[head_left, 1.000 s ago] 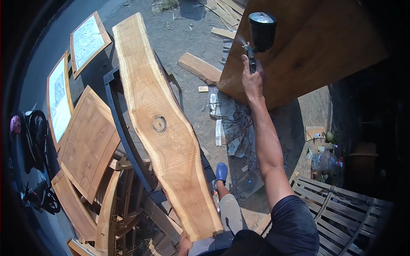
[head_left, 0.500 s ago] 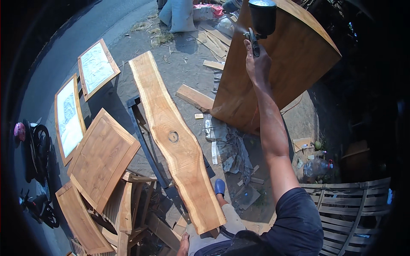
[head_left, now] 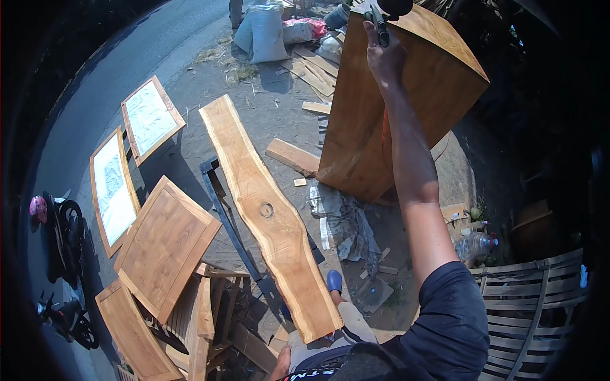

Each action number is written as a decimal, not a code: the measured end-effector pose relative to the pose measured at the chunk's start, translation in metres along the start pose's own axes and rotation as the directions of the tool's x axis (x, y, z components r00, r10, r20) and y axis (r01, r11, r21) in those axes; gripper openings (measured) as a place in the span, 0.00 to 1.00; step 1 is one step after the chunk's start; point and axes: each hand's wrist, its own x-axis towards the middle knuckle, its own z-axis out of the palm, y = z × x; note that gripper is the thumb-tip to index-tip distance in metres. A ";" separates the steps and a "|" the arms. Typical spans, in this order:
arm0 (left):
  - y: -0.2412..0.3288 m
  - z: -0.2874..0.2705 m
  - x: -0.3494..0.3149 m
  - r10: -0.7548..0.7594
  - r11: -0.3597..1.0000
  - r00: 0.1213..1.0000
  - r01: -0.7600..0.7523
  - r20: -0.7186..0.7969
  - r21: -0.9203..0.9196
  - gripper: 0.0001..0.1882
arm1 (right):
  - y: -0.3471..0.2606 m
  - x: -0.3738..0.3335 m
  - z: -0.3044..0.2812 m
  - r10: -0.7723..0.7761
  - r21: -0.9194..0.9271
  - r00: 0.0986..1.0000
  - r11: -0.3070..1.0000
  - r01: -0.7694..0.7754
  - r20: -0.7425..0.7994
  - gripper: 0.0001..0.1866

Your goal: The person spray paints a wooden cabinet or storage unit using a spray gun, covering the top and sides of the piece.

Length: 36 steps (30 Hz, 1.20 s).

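My right arm is stretched far forward, and my right hand (head_left: 386, 60) is wrapped round a spray gun (head_left: 381, 33) with a dark cup (head_left: 396, 6) on top, cut by the upper edge. The gun is held close to the far upper edge of a large brown wooden box-like piece (head_left: 362, 120), standing with a broad flat side toward me. Low in the picture, my left hand (head_left: 283, 363) hangs beside my left thigh, only partly in view, its fingers hard to make out. Between my arms and the road lies a long live-edge wooden slab (head_left: 270, 219) with a dark ring-shaped knot.
A dark metal stand (head_left: 219, 197) supports the slab. Left of it are a framed wooden panel (head_left: 166, 244), stacked wooden furniture and two pale-covered frames (head_left: 151, 114). Boards and a crumpled sheet (head_left: 346, 225) litter the ground. A slatted bench (head_left: 534, 311) stands at the right; motorbikes at the far left.
The whole scene has shifted down in the picture as my head tilted. My right hand and the spray gun have moved toward the far top edge of the brown piece.
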 end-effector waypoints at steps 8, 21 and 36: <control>0.001 -0.005 -0.006 -0.017 0.995 1.000 0.018 -0.016 0.096 0.35 | 0.040 -0.098 0.002 0.243 -0.125 0.946 0.967 -0.220 0.214 0.33; 0.051 -0.019 -0.023 -0.073 0.948 0.997 0.057 0.039 0.312 0.35 | 0.026 -0.060 -0.105 0.233 -0.055 0.965 0.972 -0.227 0.124 0.32; -0.003 0.037 -0.003 -0.052 0.990 0.997 0.058 -0.052 0.125 0.30 | 0.122 -0.075 -0.199 0.271 -0.047 0.947 0.963 -0.267 0.171 0.33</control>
